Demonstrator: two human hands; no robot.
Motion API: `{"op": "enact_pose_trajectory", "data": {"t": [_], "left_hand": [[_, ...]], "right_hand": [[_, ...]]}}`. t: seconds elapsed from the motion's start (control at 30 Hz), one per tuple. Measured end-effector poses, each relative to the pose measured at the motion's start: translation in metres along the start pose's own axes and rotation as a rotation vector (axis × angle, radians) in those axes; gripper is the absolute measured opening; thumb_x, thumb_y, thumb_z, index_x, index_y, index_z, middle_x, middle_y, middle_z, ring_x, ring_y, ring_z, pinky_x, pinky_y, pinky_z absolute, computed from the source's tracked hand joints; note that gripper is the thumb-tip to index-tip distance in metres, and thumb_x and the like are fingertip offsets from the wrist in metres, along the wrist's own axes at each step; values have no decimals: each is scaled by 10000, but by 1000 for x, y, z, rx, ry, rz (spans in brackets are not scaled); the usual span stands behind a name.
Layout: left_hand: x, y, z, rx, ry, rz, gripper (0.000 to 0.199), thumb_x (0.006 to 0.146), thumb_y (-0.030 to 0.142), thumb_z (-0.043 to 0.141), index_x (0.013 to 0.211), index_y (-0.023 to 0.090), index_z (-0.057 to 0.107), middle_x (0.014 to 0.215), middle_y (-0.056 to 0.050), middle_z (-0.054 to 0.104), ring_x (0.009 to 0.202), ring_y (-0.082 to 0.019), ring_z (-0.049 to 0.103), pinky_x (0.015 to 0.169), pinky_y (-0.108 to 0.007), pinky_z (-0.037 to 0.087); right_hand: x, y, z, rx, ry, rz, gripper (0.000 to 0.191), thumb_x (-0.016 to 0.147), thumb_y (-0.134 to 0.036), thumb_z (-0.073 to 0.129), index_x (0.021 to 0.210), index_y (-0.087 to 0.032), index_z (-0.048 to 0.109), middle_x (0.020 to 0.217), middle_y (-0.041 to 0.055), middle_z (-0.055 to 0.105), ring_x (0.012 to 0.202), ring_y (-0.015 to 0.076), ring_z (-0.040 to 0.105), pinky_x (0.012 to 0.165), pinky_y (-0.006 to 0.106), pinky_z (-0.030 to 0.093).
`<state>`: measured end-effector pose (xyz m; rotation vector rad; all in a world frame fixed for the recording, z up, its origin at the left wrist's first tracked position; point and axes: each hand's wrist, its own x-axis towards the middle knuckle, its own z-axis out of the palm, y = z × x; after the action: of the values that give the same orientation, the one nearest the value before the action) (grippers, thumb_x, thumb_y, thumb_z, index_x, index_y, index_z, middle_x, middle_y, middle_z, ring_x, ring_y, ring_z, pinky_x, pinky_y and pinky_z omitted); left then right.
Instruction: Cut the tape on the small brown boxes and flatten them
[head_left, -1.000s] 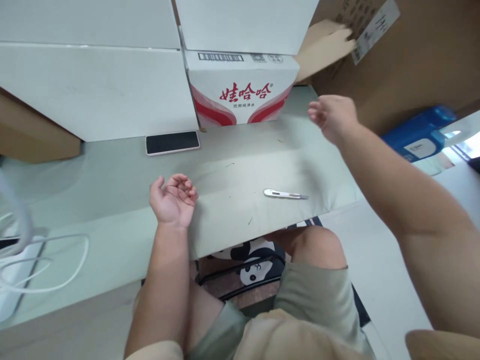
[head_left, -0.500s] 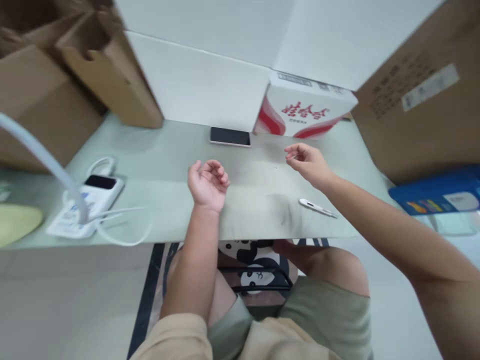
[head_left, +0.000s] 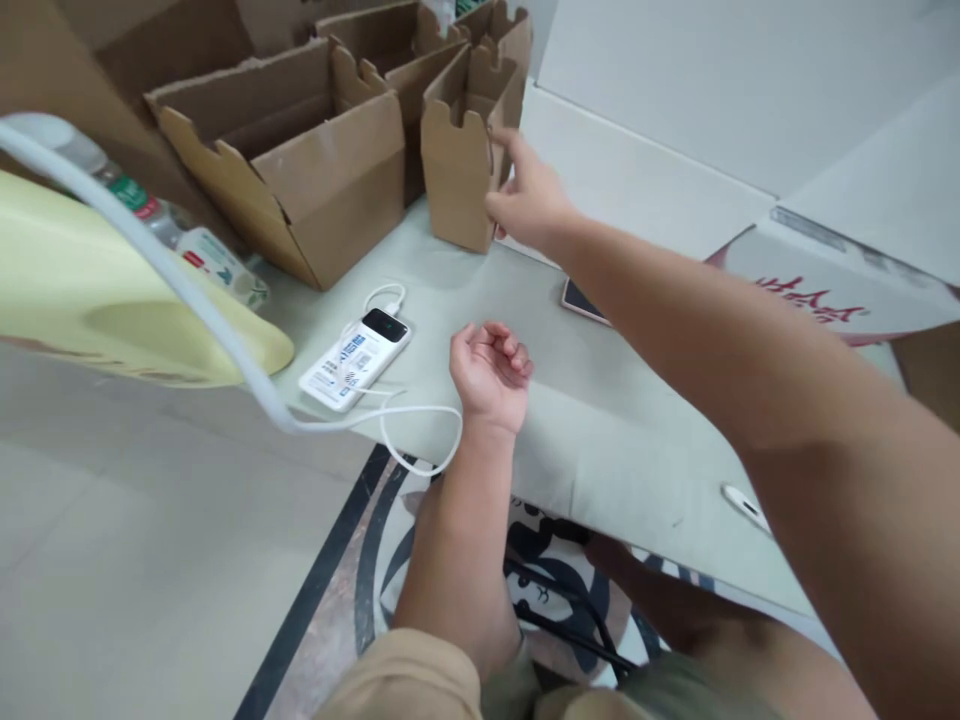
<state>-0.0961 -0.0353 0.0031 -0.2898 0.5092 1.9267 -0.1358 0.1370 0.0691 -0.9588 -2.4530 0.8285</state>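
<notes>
My right hand (head_left: pixel 532 195) reaches far across to the narrow cardboard box (head_left: pixel 457 180). Its index finger and thumb are spread apart at the box's right edge, and I cannot tell whether they touch it. The other fingers are partly hidden. Palm up over the table (head_left: pixel 585 410), my left hand (head_left: pixel 491 370) rests with loosely curled fingers and holds nothing. To its left lies a white power bank (head_left: pixel 356 360) with a dark display and a white cable (head_left: pixel 420 410). A phone (head_left: pixel 583 300) is partly covered by my right forearm.
A wider open cardboard box (head_left: pixel 330 180) stands left of the narrow one, with more boxes behind. Plastic bottles (head_left: pixel 150 205), a pale yellow object (head_left: pixel 135 300) and a thick white tube (head_left: pixel 202 300) occupy the left. A white-and-red carton (head_left: pixel 832 280) and a white pen-shaped tool (head_left: pixel 745 505) are on the right.
The view has swung left, bringing the cardboard boxes and bottles into sight. My right hand has moved left and away from me to the narrow box. My left hand keeps its loose curl.
</notes>
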Motion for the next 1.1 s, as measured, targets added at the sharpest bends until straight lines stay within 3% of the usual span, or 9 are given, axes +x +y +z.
{"op": "enact_pose_trajectory", "data": {"t": [0.17,0.27,0.37,0.53,0.67,0.77,0.87,0.97,1.1], "left_hand": [[2,14,0,-31,37,26,421,961,405,339,648,181,508,553,36,364,407,-65,374,433,-202,262],[2,15,-1,7,37,60,390,940,419,380,653,186,504,555,32,378,414,-70,376,443,-207,268],[3,9,-2,71,27,116,370,914,433,415,650,190,503,551,30,391,419,-75,378,455,-213,272],[10,-4,-8,224,127,384,302,903,391,429,681,198,496,585,28,408,474,-94,401,488,-234,289],[15,-4,-16,449,313,910,164,913,288,487,769,213,498,752,14,473,705,-120,501,684,-253,410],[16,1,-21,568,331,1204,40,903,226,526,928,228,557,970,-10,530,966,-153,530,961,-307,427],[16,1,-23,616,166,1237,144,930,304,561,1046,225,593,1085,-32,570,1094,-178,546,1064,-349,410],[14,-9,-20,753,-239,1058,308,989,473,514,1051,214,670,1065,-53,671,1063,-203,629,995,-366,481],[8,-39,-10,852,-677,828,455,1012,567,431,1032,239,746,1083,-55,758,1078,-232,693,981,-399,538]], "right_hand": [[55,-19,17,-35,55,43,442,897,-56,453,1324,-169,421,740,-77,592,590,107,661,724,349,594],[57,-15,17,-61,54,21,191,941,-100,474,1113,-180,454,681,-83,576,563,105,635,710,358,608],[44,-13,9,-177,-22,-36,103,935,-85,473,940,-188,480,626,-79,551,675,119,671,832,353,589],[-1,-7,-8,-332,89,-160,143,951,-171,542,816,-210,518,697,-14,581,980,219,680,965,375,522],[-71,23,-27,-398,139,-181,50,940,-219,571,932,-235,618,659,-18,635,698,203,647,757,343,509],[-147,59,-55,-337,273,-321,110,897,-239,575,977,-252,649,614,-38,640,515,154,551,557,291,425],[-229,93,-88,-293,422,-472,160,828,-133,557,857,-256,655,592,-39,596,455,122,496,478,267,399],[-298,122,-106,-269,550,-455,274,862,-135,545,981,-300,729,642,-10,575,467,136,480,446,291,389],[-344,155,-98,-290,775,-382,373,899,-232,583,1195,-365,766,910,81,589,859,249,646,714,432,550]]}}
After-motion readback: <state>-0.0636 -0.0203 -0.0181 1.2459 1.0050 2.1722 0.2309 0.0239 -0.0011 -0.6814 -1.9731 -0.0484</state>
